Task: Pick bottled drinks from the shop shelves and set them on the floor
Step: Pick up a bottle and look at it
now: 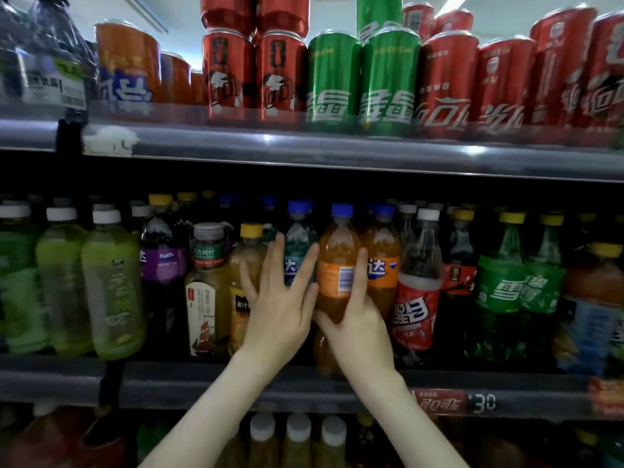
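Observation:
An orange soda bottle (336,261) with a blue cap stands at the front of the middle shelf (209,383). My right hand (351,319) grips its lower half, thumb under the left side and a finger up along its right side. My left hand (280,298) is spread with straight fingers just left of it, lying against a blue-labelled bottle (297,244) and a yellow-capped juice bottle (248,255). A second orange soda bottle (383,261) stands right behind the gripped one.
Green tea bottles (111,282) fill the shelf's left, a purple soda bottle (163,261) beside them. A red-labelled bottle (417,282) and green soda bottles (503,282) stand to the right. Cans (385,79) line the upper shelf. White-capped bottles (297,434) sit below.

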Demonstrator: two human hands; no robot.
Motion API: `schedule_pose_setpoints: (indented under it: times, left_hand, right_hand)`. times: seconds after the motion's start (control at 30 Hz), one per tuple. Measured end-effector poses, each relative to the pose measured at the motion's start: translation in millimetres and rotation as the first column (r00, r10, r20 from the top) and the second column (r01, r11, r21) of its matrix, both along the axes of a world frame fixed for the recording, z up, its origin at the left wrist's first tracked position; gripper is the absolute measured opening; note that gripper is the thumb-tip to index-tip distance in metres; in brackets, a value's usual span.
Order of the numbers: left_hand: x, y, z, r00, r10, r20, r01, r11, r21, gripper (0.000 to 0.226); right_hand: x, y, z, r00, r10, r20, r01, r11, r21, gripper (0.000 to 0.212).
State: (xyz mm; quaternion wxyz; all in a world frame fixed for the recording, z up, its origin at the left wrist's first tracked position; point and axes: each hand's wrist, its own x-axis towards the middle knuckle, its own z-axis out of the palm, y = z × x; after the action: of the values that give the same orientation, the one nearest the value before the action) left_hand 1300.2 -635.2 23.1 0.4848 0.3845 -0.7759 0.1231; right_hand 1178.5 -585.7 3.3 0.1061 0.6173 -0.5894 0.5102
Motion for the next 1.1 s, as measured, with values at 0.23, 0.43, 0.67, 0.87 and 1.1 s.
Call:
schedule_pose_setpoints:
  times: [0.23,0.43,0.67,0.87,1.1]
  left_hand:
    - [1.4,6.3,-27.5,0.993,0.070,0.096,-0.071,0.997,0.000,0.068]
    - [13.3,23.0,-53.5,0.983,0.123,0.134,-0.130,0.990,0.048,0.077]
    - [61.0,71.0,-109.0,0.993,0.085,-0.080,-0.063,0.968,0.243,0.058]
    - [149.4,126.7,-193.2,0.974,0.204,-0.097,-0.142,0.887,0.439,0.046]
    - [308.5,184.7,-282.2,0.881,0.473,0.020,-0.324,0.572,0.754,0.045]
  right_hand:
    - [-3.0,9.6,-29.7,0.997,0.050,-0.053,-0.044,0.993,0.113,0.121]
    - [-4.8,5.9,-31.1,0.994,-0.033,-0.103,0.051,0.982,0.182,0.114]
    - [44.6,42.1,-77.0,0.985,0.064,-0.159,-0.082,0.991,-0.106,0.081]
    - [134.2,71.9,-156.1,0.862,0.472,-0.186,-0.423,0.871,0.250,0.054]
    - [292.9,89.3,-242.4,0.686,0.711,-0.155,-0.463,0.591,0.660,0.042]
